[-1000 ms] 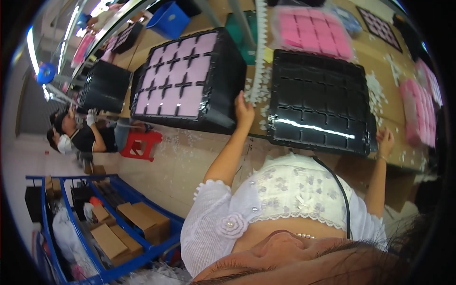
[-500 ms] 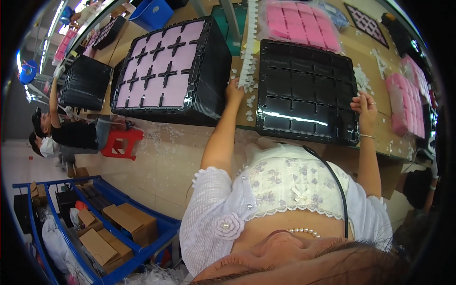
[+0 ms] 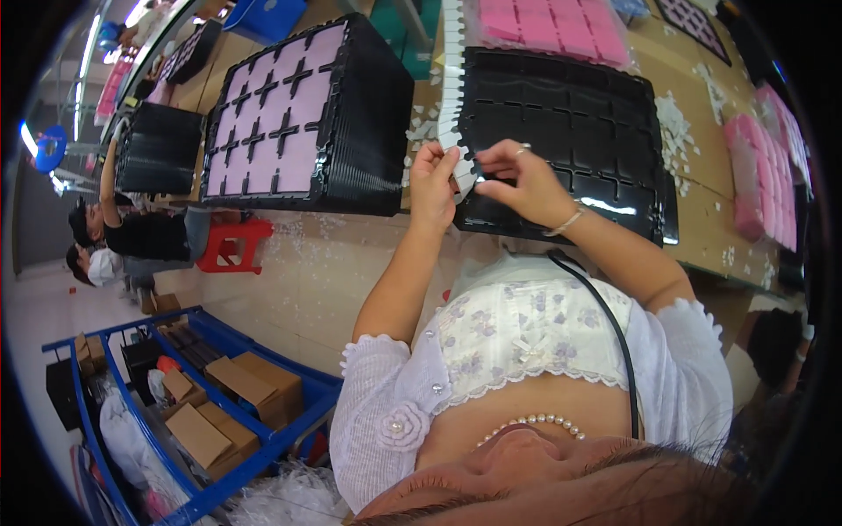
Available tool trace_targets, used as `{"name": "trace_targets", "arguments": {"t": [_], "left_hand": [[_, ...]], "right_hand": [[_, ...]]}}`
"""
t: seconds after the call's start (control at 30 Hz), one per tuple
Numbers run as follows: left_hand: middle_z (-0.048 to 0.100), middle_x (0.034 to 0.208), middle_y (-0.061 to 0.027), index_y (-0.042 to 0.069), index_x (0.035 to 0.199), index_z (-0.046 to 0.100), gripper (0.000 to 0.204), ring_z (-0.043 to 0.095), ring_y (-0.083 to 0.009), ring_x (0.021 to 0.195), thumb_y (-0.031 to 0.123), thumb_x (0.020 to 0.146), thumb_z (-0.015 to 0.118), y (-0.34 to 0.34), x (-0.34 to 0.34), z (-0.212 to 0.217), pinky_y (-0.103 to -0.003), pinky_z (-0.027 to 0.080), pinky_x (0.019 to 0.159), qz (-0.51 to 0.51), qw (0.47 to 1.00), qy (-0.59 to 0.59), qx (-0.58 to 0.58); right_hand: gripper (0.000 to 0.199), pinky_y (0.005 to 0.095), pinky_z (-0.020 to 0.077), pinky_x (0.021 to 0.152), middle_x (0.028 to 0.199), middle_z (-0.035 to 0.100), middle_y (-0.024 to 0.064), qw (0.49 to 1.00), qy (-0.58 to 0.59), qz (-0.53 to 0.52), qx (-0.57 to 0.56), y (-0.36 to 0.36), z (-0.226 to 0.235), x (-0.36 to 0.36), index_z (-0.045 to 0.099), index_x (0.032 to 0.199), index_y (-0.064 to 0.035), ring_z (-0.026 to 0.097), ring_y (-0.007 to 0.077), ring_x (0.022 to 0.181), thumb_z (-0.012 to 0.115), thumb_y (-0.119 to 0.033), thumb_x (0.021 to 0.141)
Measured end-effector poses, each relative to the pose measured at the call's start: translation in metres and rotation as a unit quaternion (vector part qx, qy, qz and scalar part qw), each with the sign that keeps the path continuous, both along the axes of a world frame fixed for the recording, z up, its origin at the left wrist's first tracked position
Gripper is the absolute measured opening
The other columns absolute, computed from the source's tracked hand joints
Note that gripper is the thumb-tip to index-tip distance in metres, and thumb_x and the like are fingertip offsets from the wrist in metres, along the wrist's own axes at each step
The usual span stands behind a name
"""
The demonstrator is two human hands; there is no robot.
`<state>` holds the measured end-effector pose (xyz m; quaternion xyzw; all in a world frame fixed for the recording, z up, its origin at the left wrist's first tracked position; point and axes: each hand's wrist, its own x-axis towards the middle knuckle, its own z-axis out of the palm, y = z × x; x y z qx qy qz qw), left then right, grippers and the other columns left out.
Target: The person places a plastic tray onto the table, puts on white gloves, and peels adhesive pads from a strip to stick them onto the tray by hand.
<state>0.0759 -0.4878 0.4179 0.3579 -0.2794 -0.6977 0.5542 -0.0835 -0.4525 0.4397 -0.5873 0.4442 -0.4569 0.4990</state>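
Observation:
A long white strip of small toothed segments (image 3: 453, 70) runs down the table from the far edge to my hands. My left hand (image 3: 433, 182) is closed on its near end, thumb against the fingers. Beside that end, my right hand (image 3: 531, 186) has its fingers bent, with thumb and forefinger apart at the strip's edge; I see nothing held in it. Under my right hand lies a black plastic tray (image 3: 561, 105) with a grid of shallow compartments. To the left stands a tall stack of black trays (image 3: 368, 123), its top one filled with pale purple pads (image 3: 267, 123).
Pink pads in clear wrap (image 3: 548, 31) lie beyond the tray, more pink blocks (image 3: 759, 175) at the right. White scraps (image 3: 674, 131) litter the table. Left are a co-worker (image 3: 145, 245), a red stool (image 3: 232, 245) and a blue rack (image 3: 237, 438) with cardboard boxes.
My right hand has come leftward from the tray's right edge to the strip's end. My left hand has moved slightly nearer with the strip. The view has shifted a little.

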Motion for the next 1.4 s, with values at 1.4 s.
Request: {"name": "trace_targets", "arguments": {"t": [1.4], "left_hand": [[0.060,0.085,-0.0039,0.008,0.089,0.050,0.007,0.059,-0.0125,0.075,0.007,0.085,0.056,-0.036,0.090,-0.046,-0.026,0.049,0.065,-0.111,0.991,0.032,0.074]], "right_hand": [[0.008,0.0342,0.0468,0.063,0.071,0.063,0.0098,0.845,0.531,0.061,-0.027,-0.228,-0.018,-0.029,0.062,0.075,-0.0057,0.061,0.0225,0.070,0.064,-0.007,0.067]]}}
